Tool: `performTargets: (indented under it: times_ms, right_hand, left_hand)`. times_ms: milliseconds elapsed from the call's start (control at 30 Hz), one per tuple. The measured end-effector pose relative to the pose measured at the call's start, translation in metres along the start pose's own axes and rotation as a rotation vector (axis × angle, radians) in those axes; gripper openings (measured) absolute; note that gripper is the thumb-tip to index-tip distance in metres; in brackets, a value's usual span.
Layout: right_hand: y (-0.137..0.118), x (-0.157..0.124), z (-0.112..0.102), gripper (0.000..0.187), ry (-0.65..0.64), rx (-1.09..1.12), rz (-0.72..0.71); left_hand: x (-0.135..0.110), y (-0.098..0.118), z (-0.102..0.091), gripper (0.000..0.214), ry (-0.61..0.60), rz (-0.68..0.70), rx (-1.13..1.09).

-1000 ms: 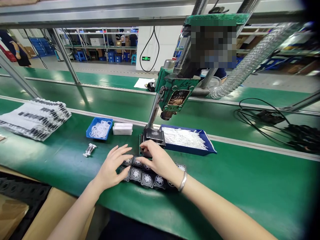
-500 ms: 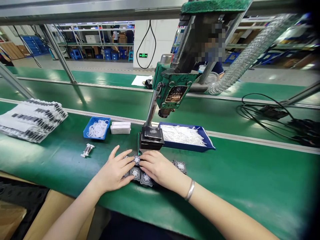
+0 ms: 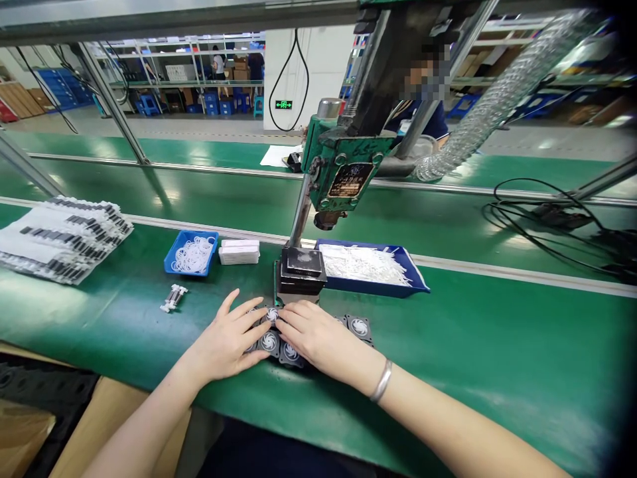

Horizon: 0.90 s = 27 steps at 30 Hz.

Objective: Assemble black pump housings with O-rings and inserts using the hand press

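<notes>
Several small square black cooling fans with pale spiral blades lie close together on the green bench; one fan (image 3: 269, 342) shows plainly between my hands. My left hand (image 3: 226, 342) rests at the left of this group, fingers spread, with the fingertips over the fans' edges. From the other side my right hand (image 3: 316, 335) reaches across the group, its fingers stretched out over the fans and covering some of them. Both hands' fingertips nearly meet at an upper fan (image 3: 271, 315). Another fan (image 3: 359, 326) lies right of my right hand.
Behind the fans stands a green press (image 3: 348, 172) on a black base block (image 3: 301, 272). A blue tray (image 3: 373, 287) holds white strips, a blue bin (image 3: 172, 269) white rings. White pads (image 3: 239, 252), stacked sheets (image 3: 60, 239) and cables (image 3: 552, 216) lie around. A person sits opposite.
The view has shifted slightly. My right hand has moved a little on the fans, and more of the fans at its right now shows. My left hand looks unchanged.
</notes>
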State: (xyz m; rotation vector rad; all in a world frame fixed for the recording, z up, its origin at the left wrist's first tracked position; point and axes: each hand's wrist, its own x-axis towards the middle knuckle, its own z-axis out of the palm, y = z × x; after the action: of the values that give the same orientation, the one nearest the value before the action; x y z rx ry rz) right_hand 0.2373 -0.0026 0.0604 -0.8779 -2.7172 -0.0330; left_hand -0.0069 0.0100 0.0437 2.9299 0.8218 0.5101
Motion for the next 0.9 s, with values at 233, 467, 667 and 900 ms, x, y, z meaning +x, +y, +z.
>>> performTargets:
  times_ms: [233, 467, 667, 900]
  right_hand:
    - [0.008, -0.003, -0.002, 0.059, 0.071, 0.207, 0.141]
    - [0.002, -0.003, 0.017, 0.098, -0.019, 0.285, 0.126]
    - [0.000, 0.000, 0.016, 0.091, -0.024, 0.270, 0.140]
    - [-0.002, 0.003, 0.016, 0.089, 0.019, 0.224, 0.100]
  left_hand:
    - [-0.002, -0.012, -0.003, 0.116, -0.040, -0.120, -0.160]
    - [-0.009, -0.017, 0.018, 0.113, -0.006, -0.153, -0.342]
    - [-0.011, -0.016, 0.018, 0.109, -0.036, -0.182, -0.347]
    - [-0.012, -0.022, 0.018, 0.101, -0.057, -0.205, -0.256]
